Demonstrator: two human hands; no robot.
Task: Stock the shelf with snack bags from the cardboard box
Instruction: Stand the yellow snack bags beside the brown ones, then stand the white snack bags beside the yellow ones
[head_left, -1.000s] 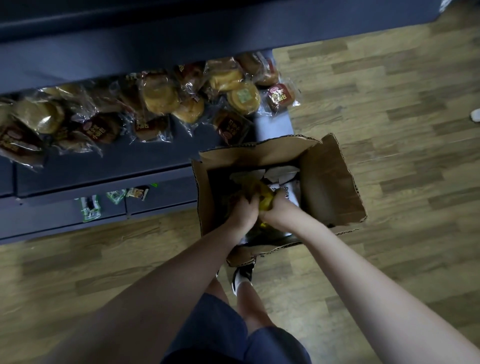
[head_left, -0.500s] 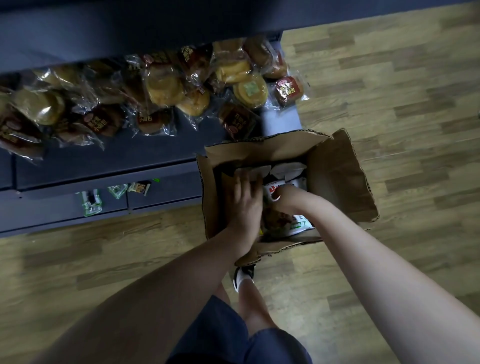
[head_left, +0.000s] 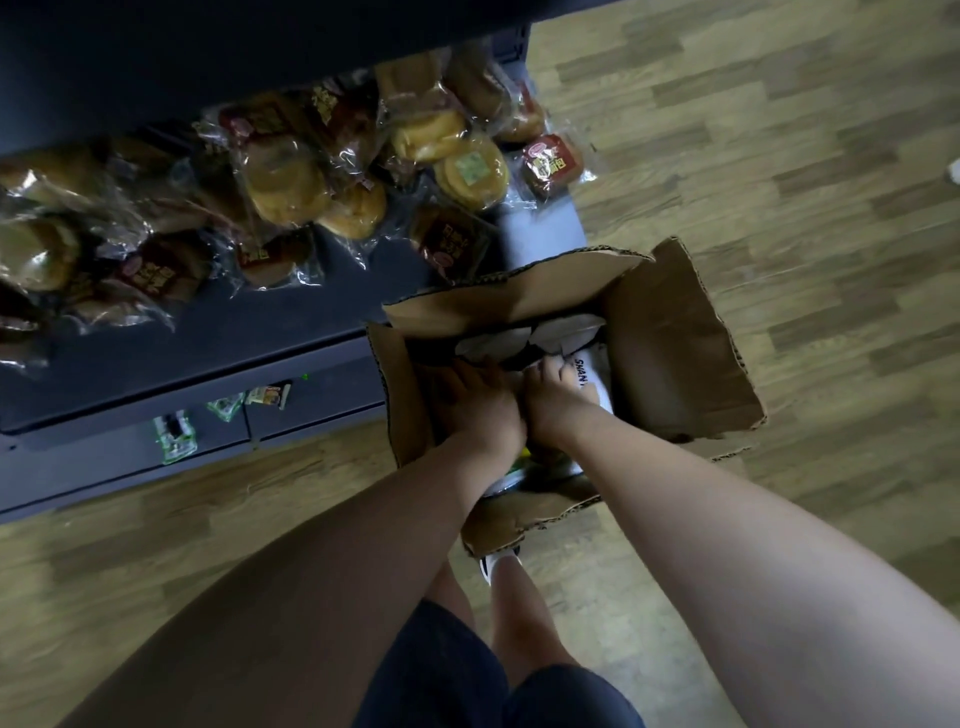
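Note:
The open cardboard box stands on the floor against the shelf's right end. Both of my hands are down inside it, side by side. My left hand lies flat on the contents with its fingers spread. My right hand curls its fingers down beside a white snack bag with black lettering; its grip is hidden. More white bags show at the box's far side. A bit of yellow-green wrapper peeks out under my wrists. The dark shelf holds several clear-wrapped bread bags.
A lower shelf lip carries small green and white packets. My leg and a white shoe stand just behind the box. Wood-pattern floor spreads to the right of the shelf and box.
A second ago my hands were together around a yellow bag in the box. They parted, then came back side by side deeper in the box, and the yellow bag is out of sight.

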